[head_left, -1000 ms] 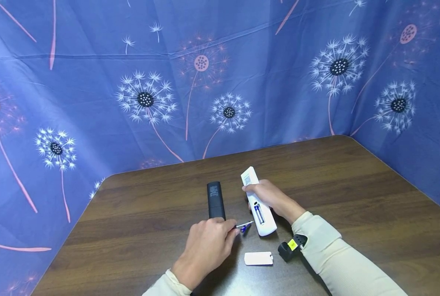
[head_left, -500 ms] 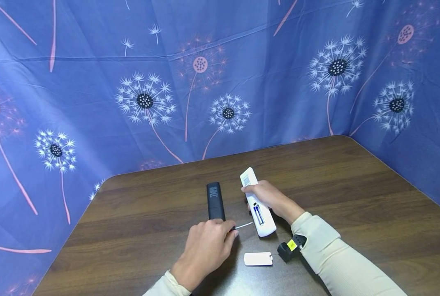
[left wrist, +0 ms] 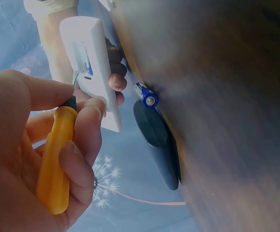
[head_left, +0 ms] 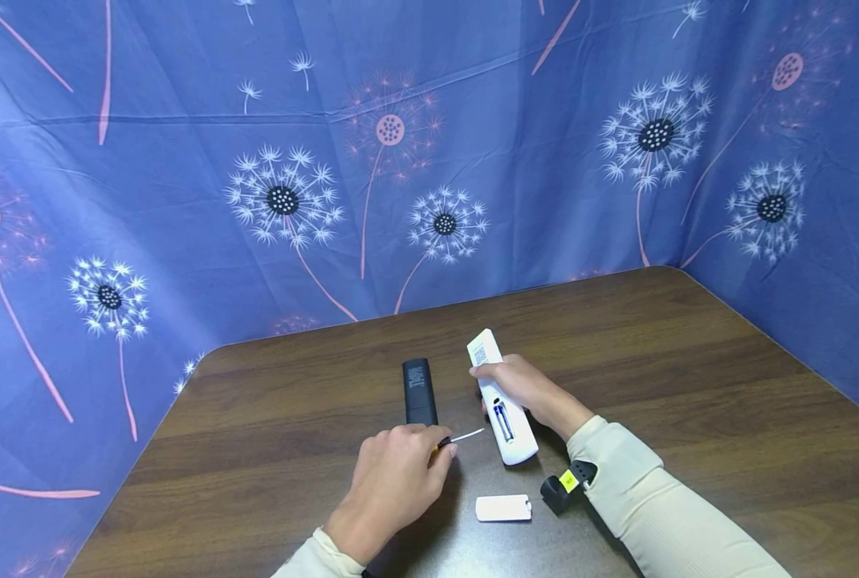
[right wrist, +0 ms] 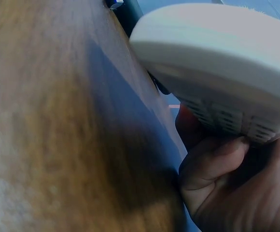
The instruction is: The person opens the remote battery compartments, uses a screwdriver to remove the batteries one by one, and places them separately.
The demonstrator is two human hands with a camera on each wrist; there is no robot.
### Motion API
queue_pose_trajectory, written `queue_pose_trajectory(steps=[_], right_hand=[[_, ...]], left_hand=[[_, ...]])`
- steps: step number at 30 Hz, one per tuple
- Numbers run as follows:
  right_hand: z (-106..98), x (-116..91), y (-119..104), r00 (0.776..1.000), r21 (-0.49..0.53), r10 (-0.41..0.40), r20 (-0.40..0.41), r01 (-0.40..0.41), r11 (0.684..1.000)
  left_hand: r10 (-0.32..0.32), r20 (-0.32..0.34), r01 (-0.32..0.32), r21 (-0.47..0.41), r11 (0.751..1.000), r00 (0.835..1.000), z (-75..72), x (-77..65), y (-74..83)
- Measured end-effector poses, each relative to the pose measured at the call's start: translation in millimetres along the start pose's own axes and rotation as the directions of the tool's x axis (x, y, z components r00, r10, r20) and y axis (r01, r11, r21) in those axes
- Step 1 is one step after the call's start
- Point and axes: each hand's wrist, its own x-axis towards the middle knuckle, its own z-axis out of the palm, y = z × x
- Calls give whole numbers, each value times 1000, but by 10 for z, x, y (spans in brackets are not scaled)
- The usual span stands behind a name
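My left hand [head_left: 393, 482] grips a screwdriver [left wrist: 58, 159] by its orange handle. Its thin metal shaft points right, with the tip a short way left of the white remote control [head_left: 491, 390]. That remote lies back side up in my right hand [head_left: 538, 389], the thumb across its back and the fingers curled underneath. A blue battery [head_left: 503, 421] sits inside the uncovered battery compartment. In the left wrist view, a loose blue battery [left wrist: 147, 96] rests on the table by the end of a black remote control [left wrist: 152, 125]; my left hand hides it in the head view.
A white battery cover [head_left: 503, 508] lies on the wooden table [head_left: 270, 449] between my forearms. The black wrist camera [head_left: 559, 491] hangs below my right wrist. Blue dandelion-patterned cloth [head_left: 545, 201] borders the table at the back and sides.
A blue battery beside the screwdriver tip has dropped out of the head view. My left hand has drawn slightly left, taking the screwdriver tip away from the white remote, which my right hand keeps holding.
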Motion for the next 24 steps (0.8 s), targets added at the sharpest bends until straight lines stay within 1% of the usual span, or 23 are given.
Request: queue_pose_trajectory(steps=[9, 15, 20, 24], right_hand=[[-5, 13, 15, 1000, 17, 14, -5, -13, 1000], [-1, 17, 30, 1000, 16, 3, 4, -3, 1000], [0, 26, 31, 1000, 18, 8, -9, -8, 1000], [5, 22, 29, 1000, 20, 3, 3, -3, 1000]], left_hand=[[-19, -14, 19, -5, 1000, 1000, 1, -15, -66], [-14, -49, 15, 13, 1000, 999, 11, -20, -92], [-12, -28, 12, 13, 1000, 1000, 26, 12, -103], [-10, -25, 11, 24, 1000, 1000, 31, 53, -105]])
